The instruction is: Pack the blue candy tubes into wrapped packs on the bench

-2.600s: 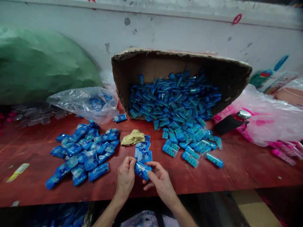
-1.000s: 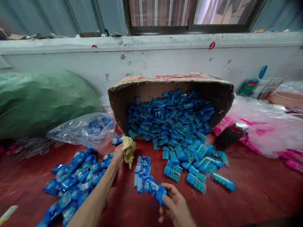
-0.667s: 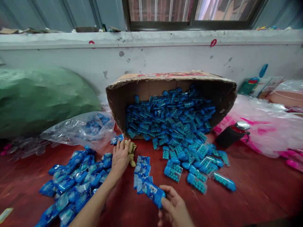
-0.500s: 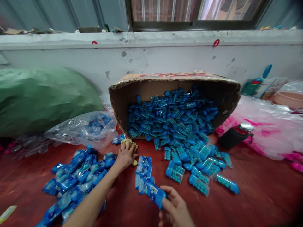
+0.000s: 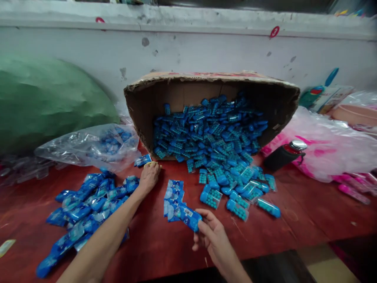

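Note:
My right hand (image 5: 212, 234) holds a blue wrapped packet (image 5: 190, 217) by its end, low over the red table (image 5: 294, 220). My left hand (image 5: 149, 177) reaches forward and presses down on a yellow cloth (image 5: 150, 164), which it almost hides. A short stack of empty blue wrappers (image 5: 173, 194) lies between my hands. A heap of filled blue packets (image 5: 88, 202) lies at the left. A cardboard box (image 5: 206, 84) on its side spills blue pill tubes (image 5: 224, 173) onto the table.
A clear plastic bag (image 5: 85, 145) with blue packets lies left of the box, with a big green sack (image 5: 44, 102) behind it. A black bottle with a metal cap (image 5: 282, 155) lies at the right on pink plastic bags (image 5: 330, 149). The table's front edge runs near my right wrist.
My left hand let go of the packet, reached forward, lifted the yellow cloth and now presses it on the table. My right hand kept the packet. The view tilted down.

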Available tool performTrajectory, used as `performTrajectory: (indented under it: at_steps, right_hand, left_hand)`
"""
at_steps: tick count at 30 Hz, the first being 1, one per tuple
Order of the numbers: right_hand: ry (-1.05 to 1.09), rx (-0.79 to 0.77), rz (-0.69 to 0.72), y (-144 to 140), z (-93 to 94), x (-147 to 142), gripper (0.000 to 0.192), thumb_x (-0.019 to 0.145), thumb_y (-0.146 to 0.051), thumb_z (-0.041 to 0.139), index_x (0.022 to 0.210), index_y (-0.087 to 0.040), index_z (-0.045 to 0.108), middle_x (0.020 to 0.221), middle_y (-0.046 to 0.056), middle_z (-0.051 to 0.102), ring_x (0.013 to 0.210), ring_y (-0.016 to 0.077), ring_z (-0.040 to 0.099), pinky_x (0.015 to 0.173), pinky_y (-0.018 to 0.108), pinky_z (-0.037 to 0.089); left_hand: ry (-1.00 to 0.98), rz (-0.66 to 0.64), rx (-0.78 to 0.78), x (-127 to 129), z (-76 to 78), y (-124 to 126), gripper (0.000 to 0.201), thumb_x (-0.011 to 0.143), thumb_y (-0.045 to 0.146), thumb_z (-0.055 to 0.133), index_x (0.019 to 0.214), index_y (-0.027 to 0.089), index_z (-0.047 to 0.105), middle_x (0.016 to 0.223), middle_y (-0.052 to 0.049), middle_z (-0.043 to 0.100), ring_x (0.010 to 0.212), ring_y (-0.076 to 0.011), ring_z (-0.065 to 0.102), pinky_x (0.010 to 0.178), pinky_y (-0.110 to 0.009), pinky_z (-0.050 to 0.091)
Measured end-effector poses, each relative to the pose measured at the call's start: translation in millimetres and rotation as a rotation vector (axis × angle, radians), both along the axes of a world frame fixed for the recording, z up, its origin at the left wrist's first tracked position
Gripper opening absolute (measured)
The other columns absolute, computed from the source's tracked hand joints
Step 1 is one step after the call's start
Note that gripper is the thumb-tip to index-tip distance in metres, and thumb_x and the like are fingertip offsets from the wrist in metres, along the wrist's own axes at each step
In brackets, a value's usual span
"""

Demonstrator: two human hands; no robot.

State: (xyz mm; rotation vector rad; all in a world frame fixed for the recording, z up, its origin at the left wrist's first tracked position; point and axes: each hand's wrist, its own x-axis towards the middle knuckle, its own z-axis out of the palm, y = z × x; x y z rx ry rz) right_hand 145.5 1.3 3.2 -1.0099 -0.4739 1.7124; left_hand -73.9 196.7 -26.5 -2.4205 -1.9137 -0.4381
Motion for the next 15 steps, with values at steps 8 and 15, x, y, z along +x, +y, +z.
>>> performTrajectory:
  at_steps: [8, 15]
  right_hand:
    - [-0.007, 0.012, -0.005, 5, 2.3, 1, 0.038, 0.065, -0.034, 0.071, 0.096, -0.018, 0.054, 0.070, -0.003, 0.056, 0.047, 0.0081, 0.054, 0.040, 0.022, 0.050]
    - [-0.023, 0.102, -0.041, 15, 6.8, -3, 0.037, 0.067, -0.030, 0.070, 0.098, -0.019, 0.053, 0.070, -0.004, 0.056, 0.049, 0.0088, 0.055, 0.042, 0.024, 0.051]
  left_hand:
    - [0.015, 0.168, -0.005, 12, 11.1, -27, 0.042, 0.085, 0.041, 0.028, 0.079, 0.014, 0.060, 0.081, -0.014, 0.062, 0.086, -0.0275, 0.054, 0.071, -0.036, 0.038]
    - [-0.929, 0.223, -0.180, 43, 38.8, -117, 0.044, 0.076, 0.050, 0.044, 0.106, 0.018, 0.052, 0.093, -0.010, 0.062, 0.083, -0.0232, 0.058, 0.067, -0.034, 0.044]
